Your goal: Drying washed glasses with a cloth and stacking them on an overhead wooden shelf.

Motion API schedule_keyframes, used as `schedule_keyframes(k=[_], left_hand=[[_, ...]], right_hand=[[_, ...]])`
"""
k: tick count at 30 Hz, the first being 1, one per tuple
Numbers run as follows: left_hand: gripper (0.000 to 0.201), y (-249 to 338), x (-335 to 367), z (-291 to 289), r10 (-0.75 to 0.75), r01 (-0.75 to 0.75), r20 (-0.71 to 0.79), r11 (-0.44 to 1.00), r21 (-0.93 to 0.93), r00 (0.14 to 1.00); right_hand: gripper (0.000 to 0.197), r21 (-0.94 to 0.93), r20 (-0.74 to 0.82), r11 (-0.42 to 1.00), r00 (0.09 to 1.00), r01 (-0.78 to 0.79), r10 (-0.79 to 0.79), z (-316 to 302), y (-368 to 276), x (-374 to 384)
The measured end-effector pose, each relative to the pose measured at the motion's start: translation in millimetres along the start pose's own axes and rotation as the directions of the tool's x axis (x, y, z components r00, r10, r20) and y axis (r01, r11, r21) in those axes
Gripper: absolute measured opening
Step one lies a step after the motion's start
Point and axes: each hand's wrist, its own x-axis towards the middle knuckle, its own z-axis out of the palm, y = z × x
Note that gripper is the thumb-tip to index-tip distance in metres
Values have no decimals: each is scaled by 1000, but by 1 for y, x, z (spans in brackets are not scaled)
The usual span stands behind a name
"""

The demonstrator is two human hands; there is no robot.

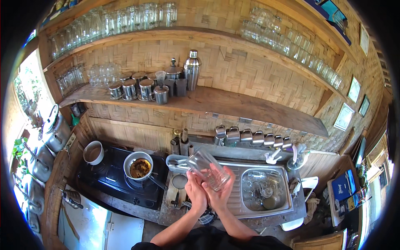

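Observation:
A tall clear drinking glass (203, 161) lies tilted between my two hands above the counter, left of the sink. My left hand (195, 192) is closed against its lower left side. My right hand (221, 192) curls round its other end, with the fingers showing through the clear wall. Inside the metal sink (238, 206) to the right are several glasses (260, 185). On the black stove (100, 175) to the left stands a saucepan (140, 160) with dark brown bits in amber liquid.
A white pot (93, 152) sits at the stove's back left. Steel mugs (246, 136) hang in a row behind the sink. Metal kettles (39, 158) line the left ledge. Above, a wooden shelf (250, 104) holds a steel shaker (192, 71) and lidded metal pots (146, 89).

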Motion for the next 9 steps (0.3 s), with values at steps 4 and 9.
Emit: schedule_keyframes(k=[4, 9], left_hand=[[54, 14, 34, 12, 21, -13, 90, 995, -96, 996], [47, 75, 74, 52, 118, -90, 427, 992, -85, 897]], right_hand=[[81, 13, 42, 976, 975, 217, -217, 26, -12, 56], [78, 209, 24, 923, 942, 323, -335, 69, -48, 133]])
